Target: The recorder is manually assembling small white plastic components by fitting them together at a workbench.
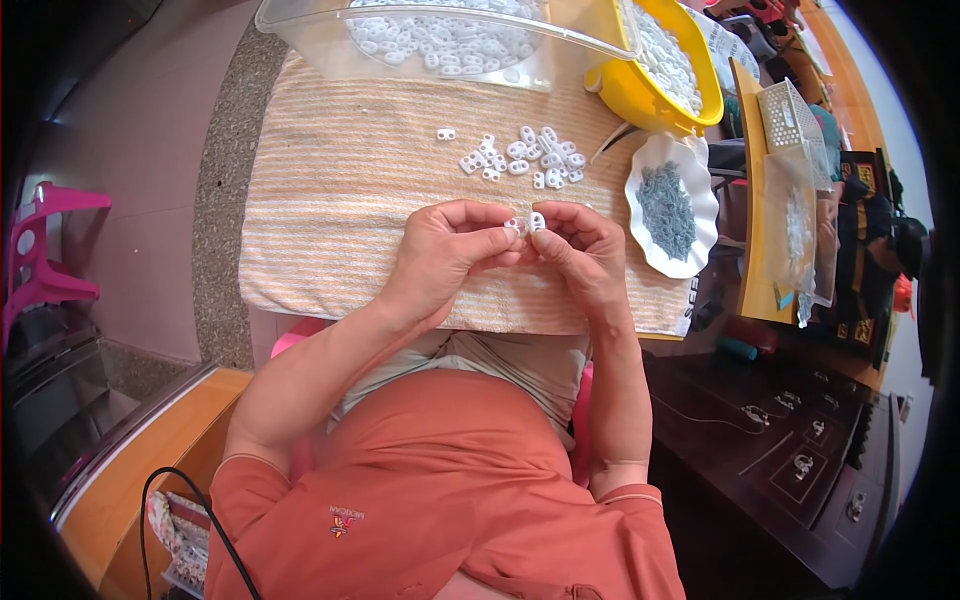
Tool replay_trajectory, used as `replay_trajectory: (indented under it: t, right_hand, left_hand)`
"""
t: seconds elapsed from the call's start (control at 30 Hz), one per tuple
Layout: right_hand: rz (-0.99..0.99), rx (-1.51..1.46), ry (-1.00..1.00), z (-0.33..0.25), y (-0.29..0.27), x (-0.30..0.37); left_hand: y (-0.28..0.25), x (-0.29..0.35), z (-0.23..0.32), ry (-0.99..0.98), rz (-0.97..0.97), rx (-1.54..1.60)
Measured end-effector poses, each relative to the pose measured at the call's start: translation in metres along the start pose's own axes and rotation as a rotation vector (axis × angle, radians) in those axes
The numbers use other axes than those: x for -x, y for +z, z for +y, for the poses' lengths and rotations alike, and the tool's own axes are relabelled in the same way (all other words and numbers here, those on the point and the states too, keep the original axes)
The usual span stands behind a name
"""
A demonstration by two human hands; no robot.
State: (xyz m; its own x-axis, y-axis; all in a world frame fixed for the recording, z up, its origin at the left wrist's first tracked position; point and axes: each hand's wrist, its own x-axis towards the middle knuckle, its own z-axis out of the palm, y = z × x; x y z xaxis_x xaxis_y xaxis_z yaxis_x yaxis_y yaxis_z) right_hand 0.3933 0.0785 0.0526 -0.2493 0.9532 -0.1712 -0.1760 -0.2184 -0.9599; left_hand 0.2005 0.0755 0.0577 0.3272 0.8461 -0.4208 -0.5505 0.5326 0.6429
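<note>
Just above the near part of the towel-covered table, my two hands meet fingertip to fingertip. My left hand [440, 255] pinches a small white plastic piece with holes [513, 225] between thumb and forefinger. Between the thumb and fingers of my right hand [590, 255] is a rounded white plastic piece with two holes [537, 220], held upright. Beyond my fingers lies a loose group of rounded white pieces [548, 155]. Beside it sits a smaller cluster of squarer white pieces [485, 160], and one lone white piece [446, 134] lies farther left.
A wavy-rimmed white dish [640, 215] of small grey parts stands right of my right hand. Dark tweezers [610, 142] lie near it. At the far side are a clear plastic bin [310, 45] and a yellow basin [640, 105], both holding white pieces. A pink stool [50, 250] stands left.
</note>
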Motion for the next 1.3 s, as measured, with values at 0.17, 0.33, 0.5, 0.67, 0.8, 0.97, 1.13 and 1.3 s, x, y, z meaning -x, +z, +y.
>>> replay_trajectory:
  t: [0.17,0.33,0.5,0.67,0.8,0.97,1.13,1.3]
  right_hand:
    - [0.004,0.0,-0.012,-0.0013,0.0033,0.0006]
    - [0.001,0.0,-0.022,-0.0014,0.0036,0.0009]
    - [0.004,0.015,-0.012,-0.0015,0.0043,0.0016]
    - [0.025,0.035,-0.009,-0.0017,0.005,0.003]
    - [0.031,0.059,-0.015,-0.0038,0.0074,0.004]
    - [0.017,0.046,0.005,-0.0029,0.0066,0.004]
    - [0.004,0.032,0.006,-0.0021,0.0054,0.0038]
    - [0.002,0.034,0.005,-0.0025,0.0067,0.0038]
  left_hand:
    - [0.001,0.0004,0.0009,-0.002,0.005,-0.002]
    - [0.0008,0.0004,0.0004,-0.016,-0.002,-0.011]
    - [0.0004,0.0004,0.0,-0.018,0.002,-0.008]
    - [0.0006,0.0006,0.0,-0.024,0.0,-0.002]
    - [0.0005,0.0002,-0.001,-0.022,-0.004,0.0]
    - [0.0009,0.0006,-0.0004,-0.02,-0.003,-0.004]
    - [0.0007,0.0,-0.0005,-0.032,-0.009,-0.007]
    - [0.0005,0.0002,-0.0003,-0.037,-0.004,-0.016]
